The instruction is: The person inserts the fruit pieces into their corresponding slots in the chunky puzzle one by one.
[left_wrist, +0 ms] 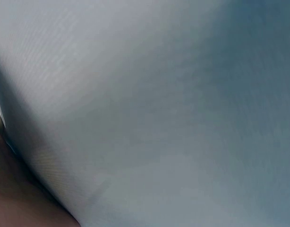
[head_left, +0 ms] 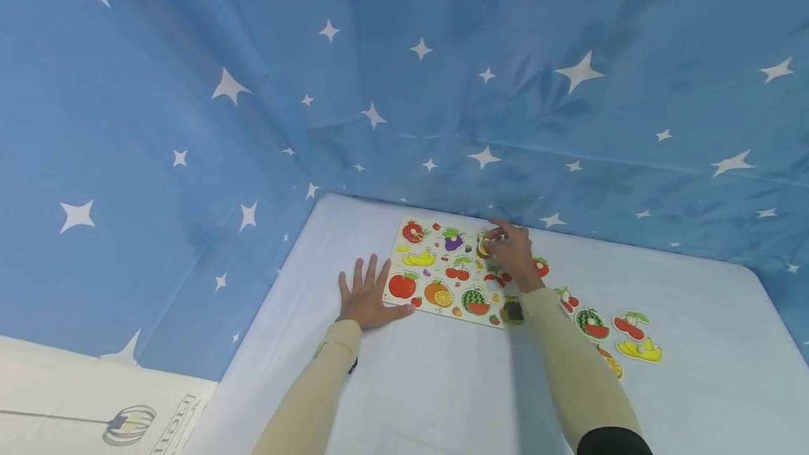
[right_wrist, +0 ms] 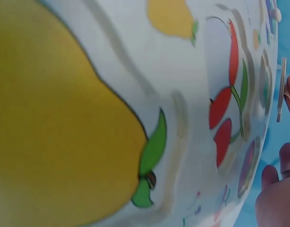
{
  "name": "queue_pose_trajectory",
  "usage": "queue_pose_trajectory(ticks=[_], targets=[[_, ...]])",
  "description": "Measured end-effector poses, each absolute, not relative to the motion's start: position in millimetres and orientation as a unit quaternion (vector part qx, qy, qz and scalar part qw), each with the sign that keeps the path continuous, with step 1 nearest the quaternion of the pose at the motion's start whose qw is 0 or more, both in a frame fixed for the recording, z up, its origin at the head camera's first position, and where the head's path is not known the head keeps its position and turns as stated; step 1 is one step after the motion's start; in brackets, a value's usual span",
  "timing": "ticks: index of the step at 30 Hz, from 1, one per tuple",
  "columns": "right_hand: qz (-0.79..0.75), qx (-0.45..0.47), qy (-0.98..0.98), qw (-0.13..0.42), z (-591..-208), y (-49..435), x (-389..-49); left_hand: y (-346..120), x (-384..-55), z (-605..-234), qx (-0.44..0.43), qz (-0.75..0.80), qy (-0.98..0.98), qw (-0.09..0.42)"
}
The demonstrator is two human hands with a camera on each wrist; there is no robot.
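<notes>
On the white table lies a fruit puzzle board printed with colourful fruits in shaped recesses. My left hand rests palm down at its left side, fingers spread and straight, the thumb lying at the board's near-left edge. Over the board's far right corner, my right hand pinches a small flat puzzle piece. In the right wrist view this thin piece shows edge-on between the fingertips, just off the board's surface; its picture is hidden there. A large yellow fruit picture fills that view's left. The left wrist view shows mostly blurred cloth.
Loose knobbed pieces lie right of the board, some beside the right forearm: a watermelon piece, a cherry piece, a banana piece and a partly hidden orange piece. A blue star-patterned curtain hangs behind the table.
</notes>
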State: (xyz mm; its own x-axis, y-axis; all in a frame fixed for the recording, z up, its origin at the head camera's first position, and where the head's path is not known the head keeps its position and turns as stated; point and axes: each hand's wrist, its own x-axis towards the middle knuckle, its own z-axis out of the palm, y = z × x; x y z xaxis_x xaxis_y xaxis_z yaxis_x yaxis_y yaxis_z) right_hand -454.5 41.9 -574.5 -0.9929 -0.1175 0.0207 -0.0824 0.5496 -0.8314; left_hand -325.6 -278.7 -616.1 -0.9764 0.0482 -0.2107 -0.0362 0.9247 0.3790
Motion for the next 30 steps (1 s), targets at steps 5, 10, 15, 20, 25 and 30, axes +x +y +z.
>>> queue_pose_trajectory(ticks=[5,10,15,20,25,30], targets=[[-0.458,-0.055,0.887,0.005,-577,41,-455,-277,-332,-634,0.011,0.180,0.980,0.087],[-0.459,-0.078,0.885,-0.008,-581,39,-454,-279,-332,-636,0.014,0.197,0.977,0.075],[-0.444,-0.098,0.890,-0.031,-583,37,-455,-279,-330,-629,0.012,0.199,0.977,0.078],[-0.420,-0.080,0.904,-0.026,-584,38,-455,-278,-330,-628,0.017,0.196,0.977,0.082],[-0.391,-0.087,0.916,-0.029,-585,37,-454,-279,-332,-630,0.016,0.196,0.977,0.086],[-0.389,-0.109,0.915,-0.009,-581,38,-453,-282,-332,-635,0.012,0.191,0.977,0.089]])
